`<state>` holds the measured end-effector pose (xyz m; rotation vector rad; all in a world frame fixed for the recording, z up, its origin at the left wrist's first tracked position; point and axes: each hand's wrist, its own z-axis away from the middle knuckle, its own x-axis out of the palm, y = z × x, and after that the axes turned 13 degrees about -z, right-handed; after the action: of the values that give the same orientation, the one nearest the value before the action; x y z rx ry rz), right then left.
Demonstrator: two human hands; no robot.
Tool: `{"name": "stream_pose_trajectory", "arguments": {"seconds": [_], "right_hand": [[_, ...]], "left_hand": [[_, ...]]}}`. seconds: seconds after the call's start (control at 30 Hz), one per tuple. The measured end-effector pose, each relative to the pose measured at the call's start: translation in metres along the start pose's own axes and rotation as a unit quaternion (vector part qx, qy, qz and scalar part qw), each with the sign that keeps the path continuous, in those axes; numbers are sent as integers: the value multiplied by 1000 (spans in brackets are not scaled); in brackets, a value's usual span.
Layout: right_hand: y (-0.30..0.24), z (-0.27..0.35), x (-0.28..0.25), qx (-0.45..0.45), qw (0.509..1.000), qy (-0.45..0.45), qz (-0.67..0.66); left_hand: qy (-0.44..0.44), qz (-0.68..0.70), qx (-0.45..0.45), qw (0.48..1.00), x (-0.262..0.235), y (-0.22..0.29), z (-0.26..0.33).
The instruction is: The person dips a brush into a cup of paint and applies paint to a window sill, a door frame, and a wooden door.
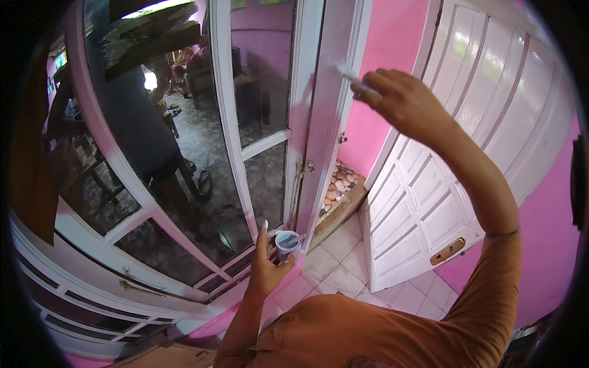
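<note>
My right hand (402, 101) is raised at the upper right, its fingers closed round a paintbrush (348, 75). The pale bristle end of the brush is at the whitish door frame post (328, 104); fast motion or glare blurs it a little. Lower down, my left hand (270, 267) grips a small paint can (287, 246), with the thumb on the near side and a finger reaching up past the rim. Inside the can sits grey-white paint, and a thin stick or handle crosses its top. Some of my left fingers are hidden behind the can.
To the left stand white-framed glass panes (184, 153) reflecting a room and a dark figure. A white panelled door (429, 178) with a brass lock plate (448, 251) stands open at right. Below are a raised pebbled step (339, 211), pale floor tiles (334, 264) and pink walls (389, 49).
</note>
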<state>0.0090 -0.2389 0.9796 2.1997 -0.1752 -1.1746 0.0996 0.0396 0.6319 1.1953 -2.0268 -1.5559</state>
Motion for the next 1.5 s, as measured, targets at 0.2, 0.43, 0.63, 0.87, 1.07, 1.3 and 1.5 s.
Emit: {"name": "stream_pose_trajectory", "arguments": {"seconds": [0.2, 0.43, 0.63, 0.87, 1.07, 1.3, 1.5], "right_hand": [[44, -33, -41, 11, 985, 105, 134], [-39, 12, 36, -47, 997, -33, -53], [-53, 29, 76, 144, 936, 54, -316], [-40, 1, 42, 227, 922, 260, -179], [-80, 29, 115, 236, 925, 135, -266], [-48, -6, 79, 241, 902, 285, -218], [-101, 32, 144, 210, 942, 140, -221]], "left_hand": [[-23, 23, 21, 999, 1, 12, -4], [-23, 32, 9, 999, 4, 14, -2], [-27, 30, -8, 999, -1, 13, 1], [-34, 23, -15, 999, -3, 13, 7], [-38, 31, -8, 999, -1, 20, 6], [-24, 6, -3, 1000, 0, 26, 8], [-46, -5, -18, 999, -2, 21, 13]]}}
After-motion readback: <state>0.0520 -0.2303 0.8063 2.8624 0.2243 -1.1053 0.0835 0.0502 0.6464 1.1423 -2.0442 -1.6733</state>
